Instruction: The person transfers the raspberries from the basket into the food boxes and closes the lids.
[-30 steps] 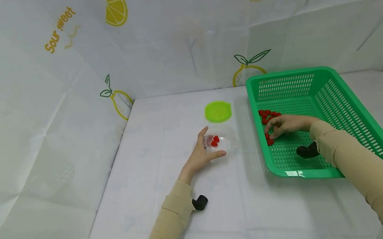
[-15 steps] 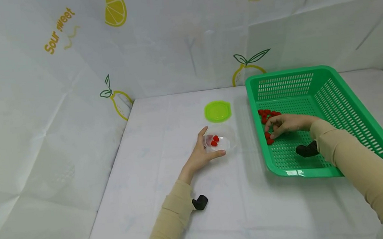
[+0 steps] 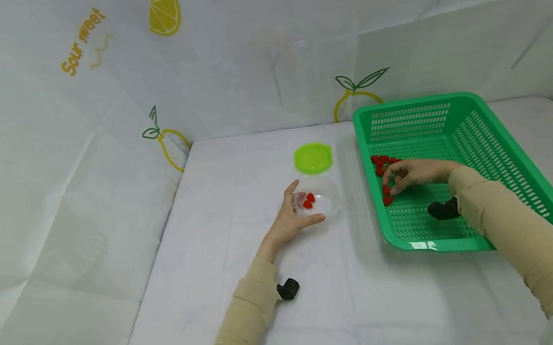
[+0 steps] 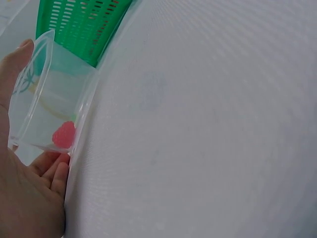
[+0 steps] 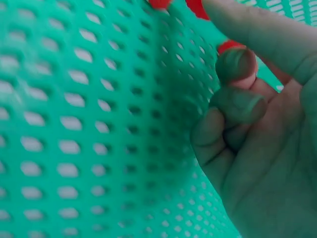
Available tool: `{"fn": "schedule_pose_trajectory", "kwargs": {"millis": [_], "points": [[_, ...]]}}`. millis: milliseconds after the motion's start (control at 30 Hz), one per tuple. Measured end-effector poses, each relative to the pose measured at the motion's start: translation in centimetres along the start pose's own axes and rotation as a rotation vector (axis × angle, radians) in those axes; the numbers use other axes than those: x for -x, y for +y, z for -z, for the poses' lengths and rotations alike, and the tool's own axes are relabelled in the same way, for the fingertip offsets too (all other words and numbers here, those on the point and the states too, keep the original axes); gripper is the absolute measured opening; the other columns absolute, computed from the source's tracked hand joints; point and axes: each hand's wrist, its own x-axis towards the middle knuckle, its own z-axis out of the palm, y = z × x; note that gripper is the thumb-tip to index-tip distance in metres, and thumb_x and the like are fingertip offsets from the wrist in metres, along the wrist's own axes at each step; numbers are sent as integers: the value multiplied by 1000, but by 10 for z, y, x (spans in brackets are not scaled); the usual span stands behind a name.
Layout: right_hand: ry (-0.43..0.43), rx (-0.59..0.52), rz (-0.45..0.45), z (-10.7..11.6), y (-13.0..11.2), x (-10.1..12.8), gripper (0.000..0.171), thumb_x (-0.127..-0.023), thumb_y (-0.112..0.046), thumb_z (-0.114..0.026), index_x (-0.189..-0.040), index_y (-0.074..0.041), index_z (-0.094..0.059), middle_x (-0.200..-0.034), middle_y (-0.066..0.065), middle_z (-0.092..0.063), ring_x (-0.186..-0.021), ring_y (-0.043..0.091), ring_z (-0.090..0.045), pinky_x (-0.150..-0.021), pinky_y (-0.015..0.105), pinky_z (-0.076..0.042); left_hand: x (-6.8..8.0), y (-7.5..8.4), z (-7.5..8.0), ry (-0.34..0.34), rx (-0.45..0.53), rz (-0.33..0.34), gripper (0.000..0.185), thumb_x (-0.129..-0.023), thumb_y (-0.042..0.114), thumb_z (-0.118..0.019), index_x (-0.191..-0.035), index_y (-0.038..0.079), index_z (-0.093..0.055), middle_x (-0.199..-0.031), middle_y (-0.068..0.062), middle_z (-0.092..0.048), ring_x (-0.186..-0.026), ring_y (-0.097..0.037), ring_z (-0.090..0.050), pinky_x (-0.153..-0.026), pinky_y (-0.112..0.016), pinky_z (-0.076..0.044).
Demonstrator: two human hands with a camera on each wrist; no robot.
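Note:
In the head view my left hand holds a clear plastic container on the white table, thumb on the near side and fingers on the far side. Two red raspberries lie in the container; the left wrist view shows one raspberry by its wall. My right hand reaches inside the green basket at its left side. Its thumb and index finger pinch a red raspberry, partly cut off at the top of the right wrist view, while the other fingers curl in.
A lime-green lid lies behind the container. More red raspberries gather along the basket's left wall, some behind my right hand. The basket's tall slotted sides stand around that hand. A lemon-printed curtain hangs behind the table.
The head view has shifted slightly, so the whole scene sits a little higher in it. Both hands keep nearly the same place at the container and in the basket.

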Motion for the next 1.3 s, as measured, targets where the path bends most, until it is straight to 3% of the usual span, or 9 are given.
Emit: {"fn": "schedule_pose_trajectory", "kwargs": {"millis": [233, 767, 1300], "points": [[19, -26, -45, 6, -2, 5, 41, -85, -22, -67, -116, -2, -49, -70, 1, -47, -61, 10, -38, -61, 28, -36, -1, -2, 0, 5, -3, -6, 102, -68, 48, -79, -141, 49, -8, -153, 1, -22, -142, -19, -21, -115, -47, -22], [42, -30, -2, 20, -12, 31, 36, -89, -21, -62, -117, -5, -49, -82, 4, -52, -77, 23, -47, -66, 34, -40, 0, -1, -2, 8, 4, 4, 102, -67, 49, -79, -140, 51, -8, -153, 2, -21, -142, -20, -20, -115, -48, -23], [48, 15, 78, 25, -45, 43, 31, -91, -20, -60, -116, -5, -50, -78, 0, -48, -79, 16, -49, -69, 32, -42, -1, -2, -2, 9, 6, 3, 103, -67, 49, -79, -141, 50, -8, -153, 2, -21, -143, -21, -20, -115, -48, -23]]}}
